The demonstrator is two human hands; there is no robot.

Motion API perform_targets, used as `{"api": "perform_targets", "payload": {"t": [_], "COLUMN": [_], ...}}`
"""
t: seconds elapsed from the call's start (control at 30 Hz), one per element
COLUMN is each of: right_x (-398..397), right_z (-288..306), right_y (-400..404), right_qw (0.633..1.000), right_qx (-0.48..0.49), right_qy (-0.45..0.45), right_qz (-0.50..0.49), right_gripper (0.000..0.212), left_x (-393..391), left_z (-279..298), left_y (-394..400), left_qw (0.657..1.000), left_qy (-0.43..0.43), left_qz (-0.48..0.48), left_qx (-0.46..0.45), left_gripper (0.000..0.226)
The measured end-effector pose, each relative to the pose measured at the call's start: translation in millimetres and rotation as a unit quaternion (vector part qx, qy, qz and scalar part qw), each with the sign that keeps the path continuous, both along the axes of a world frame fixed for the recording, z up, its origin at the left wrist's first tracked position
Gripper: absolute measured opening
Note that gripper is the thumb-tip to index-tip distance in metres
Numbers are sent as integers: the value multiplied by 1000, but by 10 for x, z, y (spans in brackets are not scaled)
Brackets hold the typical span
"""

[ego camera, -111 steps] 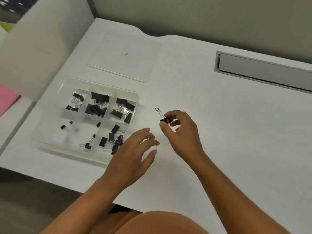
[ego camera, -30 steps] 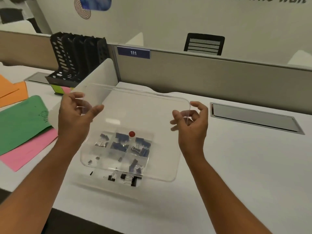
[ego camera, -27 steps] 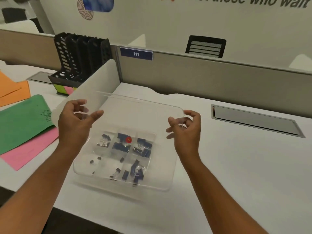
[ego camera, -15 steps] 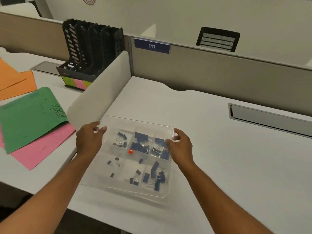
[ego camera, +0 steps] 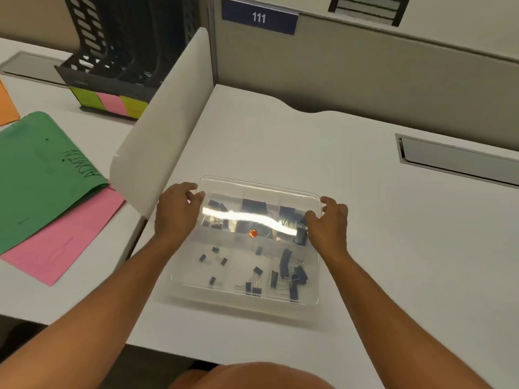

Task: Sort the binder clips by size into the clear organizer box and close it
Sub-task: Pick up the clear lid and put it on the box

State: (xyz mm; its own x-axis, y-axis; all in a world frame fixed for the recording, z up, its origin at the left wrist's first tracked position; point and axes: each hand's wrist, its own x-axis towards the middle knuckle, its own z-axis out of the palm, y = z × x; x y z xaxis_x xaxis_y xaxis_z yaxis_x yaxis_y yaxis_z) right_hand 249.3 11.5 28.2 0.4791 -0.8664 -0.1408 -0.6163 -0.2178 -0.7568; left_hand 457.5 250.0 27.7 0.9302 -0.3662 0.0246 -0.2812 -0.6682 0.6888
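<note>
The clear box (ego camera: 247, 287) with black clips (ego camera: 289, 265) is gripped at its lid by the left hand (ego camera: 175, 214) and the right hand (ego camera: 328, 223). "111" is seen on a blue sign (ego camera: 259, 17).

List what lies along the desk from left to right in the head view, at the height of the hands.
Green folder → white divider panel → left hand → clear organizer box → right hand → grey cable slot.

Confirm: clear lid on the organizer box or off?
On: clear flat lid covers the box; both hands hold its far corners. Latched: cannot tell.
</note>
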Motion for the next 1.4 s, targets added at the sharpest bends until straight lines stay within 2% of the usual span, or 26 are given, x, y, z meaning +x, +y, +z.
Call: {"api": "perform_targets", "payload": {"t": [0.17,0.47,0.57,0.63,0.7,0.77,0.87,1.0,1.17,1.3,1.4], "right_x": [-21,-16,-18,-39,-63,-61,-40,-24,-41,-94,-102], "right_z": [-72,-177,-244,-277,-286,-271,-248,-229,-221,-221,-195], "right_y": [13,93,79,86,68,81,90,80,100,89,102], "right_qw": [1000,982,967,952,941,941,958,954,961,973,984], "right_qx": [-20,-108,-179,-236,-265,-252,-180,-186,-169,-141,-114], "right_qy": [20,154,175,177,149,133,136,159,135,93,17], "right_qz": [3,38,50,83,146,184,179,175,171,159,137], "right_gripper": [41,52,52,64,72,63,62,64,65,65,63], "left_x": [-105,-202,-188,-182,-159,-108,-49,-51,-68,-94,-135], "left_z": [-39,-25,-27,-56,-109,-174,-225,-238,-203,-137,-57], "left_y": [-64,-97,-125,-144,-154,-158,-162,-172,-159,-207,-133], "left_qw": [999,999,996,994,986,969,964,960,963,975,973], "left_qy": [34,-19,-22,-39,-97,-122,-67,-74,-87,-134,-170], "left_qz": [11,19,-2,-32,-97,-183,-218,-212,-204,-148,-136], "left_qx": [-16,41,82,97,97,111,137,167,154,103,80], "left_gripper": [35,35,29,25,40,56,66,67,68,52,49]}}
